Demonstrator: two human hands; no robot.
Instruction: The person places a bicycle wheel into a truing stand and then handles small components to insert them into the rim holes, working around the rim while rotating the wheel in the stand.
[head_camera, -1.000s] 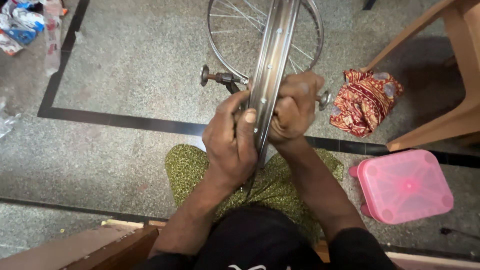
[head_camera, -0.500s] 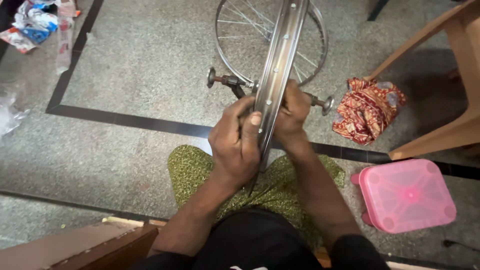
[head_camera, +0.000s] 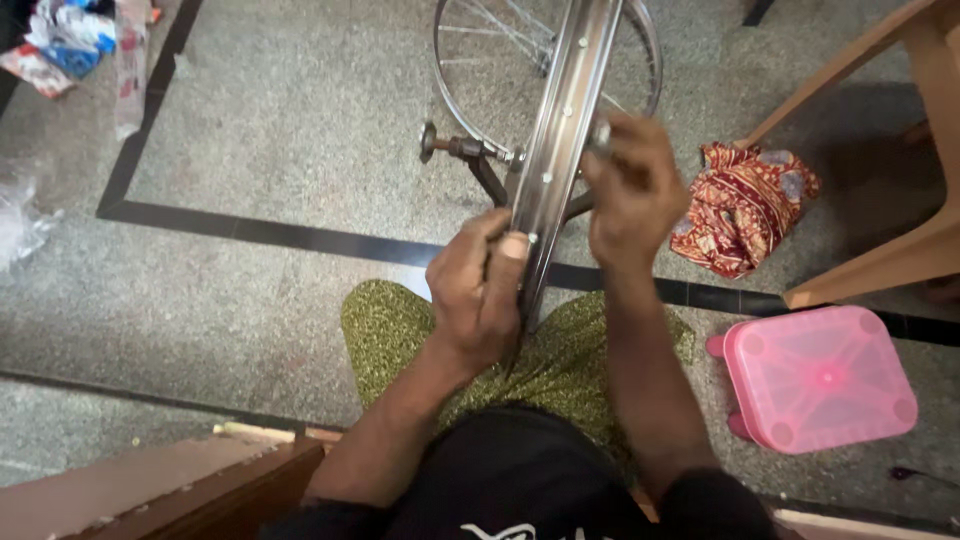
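Seen from above: a person sits over a bare metal bicycle wheel rim (head_camera: 563, 150) that stands upright on edge between the knees, spokes (head_camera: 490, 45) fanning toward the far side and an axle end (head_camera: 430, 142) with a nut jutting out to the left of the hub. Left hand (head_camera: 480, 295) is wrapped around the near part of the rim from the left, fingers closed on it, thumb pressed flat against the rim's outer face. Right hand (head_camera: 630, 195) sits higher and on the rim's right side, fingers curled shut around a small part at the hub or rim edge; what exactly it pinches is hidden by the knuckles. The wheel leans slightly, its lower edge coming down onto the green patterned cloth (head_camera: 560, 350) over the person's lap. A dark strut (head_camera: 487, 180) runs from the axle toward the rim just above the left hand. On the speckled stone floor (head_camera: 280, 110), with its dark inlaid border line, a crumpled red patterned cloth (head_camera: 740, 205) lies just right of the right hand. Near it, lower right, a pink plastic stool (head_camera: 820, 375). A wooden furniture leg (head_camera: 880, 265) angles across the right edge. Plastic wrappers (head_camera: 70, 45) lie scattered at the upper left, well apart from the wheel.
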